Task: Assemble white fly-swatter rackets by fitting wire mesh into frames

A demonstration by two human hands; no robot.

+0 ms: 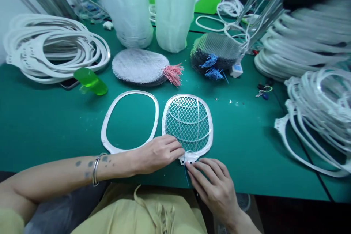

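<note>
A white oval frame with metal mesh (188, 123) lies on the green table (49, 124) in front of me. Beside it on the left lies an empty white oval frame (131, 121). My left hand (159, 153) rests on the lower left rim of the meshed frame, fingers together and pressing down. My right hand (212, 184) sits just below the frame's neck, fingertips pinching a thin blue wire (187, 176) that hangs from the neck over the table's edge.
Stacks of white frames lie at the left (55, 49) and right (315, 91). Behind are a mesh pile with pink wires (142, 66), a mesh pile with blue wires (215, 53), two tall white stacks (175, 11), a green translucent bottle (90, 81) and keys (263, 91).
</note>
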